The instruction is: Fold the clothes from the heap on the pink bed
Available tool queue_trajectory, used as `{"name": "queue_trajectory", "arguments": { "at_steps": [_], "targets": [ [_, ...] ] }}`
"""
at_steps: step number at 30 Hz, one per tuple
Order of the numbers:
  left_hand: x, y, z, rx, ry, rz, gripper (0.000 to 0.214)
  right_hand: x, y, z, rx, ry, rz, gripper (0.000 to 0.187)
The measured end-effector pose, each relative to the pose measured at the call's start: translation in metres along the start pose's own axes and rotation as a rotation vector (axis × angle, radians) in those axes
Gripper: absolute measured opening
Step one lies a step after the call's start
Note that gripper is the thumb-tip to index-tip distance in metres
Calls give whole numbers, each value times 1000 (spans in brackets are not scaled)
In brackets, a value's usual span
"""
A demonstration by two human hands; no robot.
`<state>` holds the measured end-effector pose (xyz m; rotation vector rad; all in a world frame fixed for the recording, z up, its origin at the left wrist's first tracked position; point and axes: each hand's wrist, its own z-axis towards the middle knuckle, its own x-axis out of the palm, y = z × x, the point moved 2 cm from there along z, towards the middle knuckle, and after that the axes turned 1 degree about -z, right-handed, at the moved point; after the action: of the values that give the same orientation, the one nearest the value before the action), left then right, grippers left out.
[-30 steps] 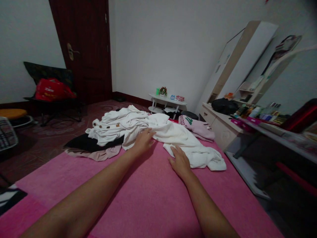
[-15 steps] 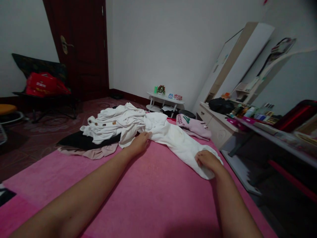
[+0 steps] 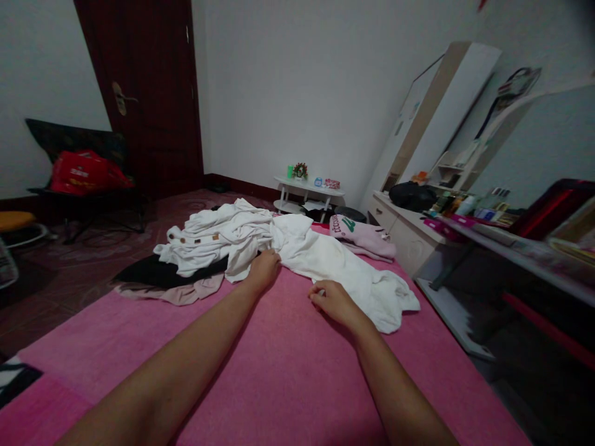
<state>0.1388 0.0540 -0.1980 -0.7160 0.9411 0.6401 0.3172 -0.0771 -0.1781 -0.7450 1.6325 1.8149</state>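
Note:
A white garment (image 3: 325,254) lies stretched over the pink bedspread (image 3: 279,371), one sleeve-like part reaching toward the bed's right side. At the garment's near edge, by the middle of the bed, my left hand (image 3: 266,267) is closed on the cloth. My right hand (image 3: 333,300) is just in front of the garment's near edge, its fingers loosely bent and a little apart, with nothing visible in them. A heap of white clothes with buttons (image 3: 209,232) adjoins the garment on the left, on top of a black cloth (image 3: 158,271) and a beige-pink cloth (image 3: 186,291).
A folded pink garment with green print (image 3: 365,238) rests at the far right of the bed. Beyond stand a small white table (image 3: 309,184) and a dresser (image 3: 404,229). On the left, a red bag (image 3: 88,172) sits on a chair near the door (image 3: 139,93).
My right hand has let go of the garment's right end and moved left toward its middle. My left hand stays on the cloth. The view has shifted slightly.

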Motion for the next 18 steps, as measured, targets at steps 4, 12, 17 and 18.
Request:
{"name": "queue_trajectory", "arguments": {
  "at_steps": [4,12,17,18],
  "targets": [
    [-18,-11,-7,44,-131,23,21,-2,-9,-1,113,35,121,15],
    [-50,-86,-33,291,119,-29,32,-56,-45,-14,529,-84,262,35],
    [-62,-166,-86,612,367,-253,20,-72,-41,-21,486,-211,267,51],
    [-60,-181,-101,679,421,-329,17,-72,-39,-21,425,-271,246,51]
  ]
}}
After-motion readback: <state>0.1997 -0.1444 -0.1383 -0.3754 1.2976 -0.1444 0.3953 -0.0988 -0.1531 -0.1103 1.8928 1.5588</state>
